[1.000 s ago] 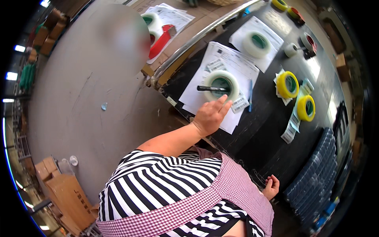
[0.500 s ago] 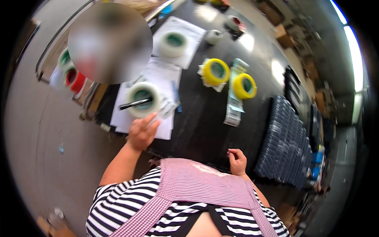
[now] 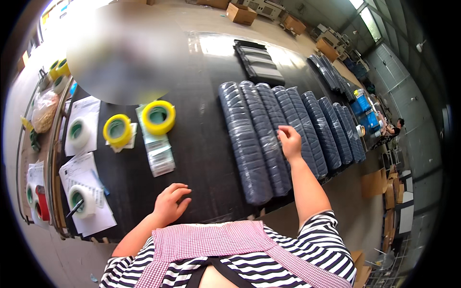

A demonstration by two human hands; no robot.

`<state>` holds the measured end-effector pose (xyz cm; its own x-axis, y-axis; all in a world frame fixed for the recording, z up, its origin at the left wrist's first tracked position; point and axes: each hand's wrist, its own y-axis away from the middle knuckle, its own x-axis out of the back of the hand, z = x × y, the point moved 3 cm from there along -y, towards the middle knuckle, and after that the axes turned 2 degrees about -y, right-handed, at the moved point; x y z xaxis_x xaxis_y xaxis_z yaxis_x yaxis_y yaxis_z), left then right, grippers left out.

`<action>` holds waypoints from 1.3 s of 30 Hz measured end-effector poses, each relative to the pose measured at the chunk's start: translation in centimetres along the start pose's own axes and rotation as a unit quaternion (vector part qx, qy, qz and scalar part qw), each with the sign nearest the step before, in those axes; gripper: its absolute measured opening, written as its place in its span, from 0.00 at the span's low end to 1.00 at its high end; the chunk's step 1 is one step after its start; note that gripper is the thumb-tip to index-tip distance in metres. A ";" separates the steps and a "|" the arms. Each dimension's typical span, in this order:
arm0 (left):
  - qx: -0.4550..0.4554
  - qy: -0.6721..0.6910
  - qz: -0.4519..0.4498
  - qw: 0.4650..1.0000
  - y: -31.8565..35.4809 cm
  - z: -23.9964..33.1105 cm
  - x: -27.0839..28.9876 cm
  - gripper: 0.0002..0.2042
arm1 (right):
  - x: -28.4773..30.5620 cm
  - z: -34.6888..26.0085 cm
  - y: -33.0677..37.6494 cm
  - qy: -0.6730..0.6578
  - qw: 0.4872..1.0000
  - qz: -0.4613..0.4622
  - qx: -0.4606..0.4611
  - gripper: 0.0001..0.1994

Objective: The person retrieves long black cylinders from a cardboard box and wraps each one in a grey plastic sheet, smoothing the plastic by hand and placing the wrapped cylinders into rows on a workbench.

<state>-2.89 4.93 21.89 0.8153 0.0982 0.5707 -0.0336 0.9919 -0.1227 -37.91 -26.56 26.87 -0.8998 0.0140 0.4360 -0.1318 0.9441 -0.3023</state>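
Note:
My left hand [image 3: 173, 204] hovers low over the black table, its fingers spread and nothing in them. To the right, my right hand [image 3: 289, 142] is above a row of dark, ribbed rolls [image 3: 245, 149] wrapped in clear plastic. Its fingers are curled together, and nothing shows between them. Whether it touches the rolls beneath is hard to tell. Left of the rolls, two yellow tape rolls lie on the table: one yellow tape roll [image 3: 117, 130] on small white labels, the other yellow tape roll [image 3: 158, 118] on a strip of printed labels [image 3: 159, 156].
Paper sheets [image 3: 103, 218] at the left carry a clear tape roll [image 3: 89, 199] with a pen [image 3: 75, 208] in it. Another clear tape roll [image 3: 78, 134] sits farther back. A metal-framed cart [image 3: 54, 158] borders the left side. Black folded pieces [image 3: 259, 62] lie behind the rolls. A blurred patch hides the far left.
My view has swung right. My left hand has left the papers and clear tape roll and opened over the bare table. My right hand has moved forward over the wrapped rolls.

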 end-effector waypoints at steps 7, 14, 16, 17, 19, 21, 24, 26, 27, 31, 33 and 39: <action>0.077 0.108 0.063 0.989 -18.8 2.1 -14.8 0.39 | 1.3 6.5 -19.7 0.166 0.979 0.027 0.118 0.09; 0.047 0.088 0.151 0.983 -21.8 2.8 -18.2 0.45 | -2.0 10.4 -34.5 0.426 0.880 -0.111 0.179 0.15; 0.041 0.095 0.159 0.982 -21.2 2.5 -18.0 0.47 | -5.8 10.0 -36.1 0.493 0.823 -0.232 0.160 0.33; 0.047 0.132 0.161 0.977 -21.1 2.5 -18.4 0.48 | -6.4 11.1 -36.9 0.503 0.807 -0.246 0.189 0.39; 0.061 0.134 0.154 0.977 -21.3 2.3 -18.8 0.48 | -7.4 13.1 -38.8 0.515 0.785 -0.296 0.180 0.51; 0.066 0.147 0.135 0.978 -21.4 2.3 -19.0 0.48 | -7.6 15.3 -40.5 0.508 0.786 -0.319 0.149 0.49; 0.086 0.117 0.125 0.981 -21.3 2.0 -18.8 0.47 | -8.3 15.5 -40.8 0.497 0.775 -0.309 0.239 0.29; 0.103 0.134 0.116 0.979 -21.9 2.6 -18.2 0.45 | -8.9 14.9 -41.5 0.468 0.812 -0.273 0.216 0.22; 0.123 0.167 0.103 0.973 -22.2 2.6 -18.5 0.45 | -9.2 14.5 -41.4 0.454 0.829 -0.261 0.194 0.21; 0.111 0.170 0.060 0.977 -26.4 3.6 -19.2 0.44 | -7.5 14.2 -46.1 0.381 0.906 -0.123 0.140 0.28; 0.096 0.126 0.041 0.987 -28.5 4.4 -19.0 0.44 | -10.0 10.1 -46.7 0.363 0.906 -0.101 0.193 0.22; 0.116 0.092 -0.035 0.988 -35.0 6.9 -21.6 0.44 | -19.3 1.5 -39.4 0.339 0.874 -0.143 0.317 0.12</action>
<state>-23.30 -31.37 19.51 0.9110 0.0344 0.4110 -0.0881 0.9897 0.1125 -15.97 -64.53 29.10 -0.3674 0.2031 0.9076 -0.7086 0.5709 -0.4147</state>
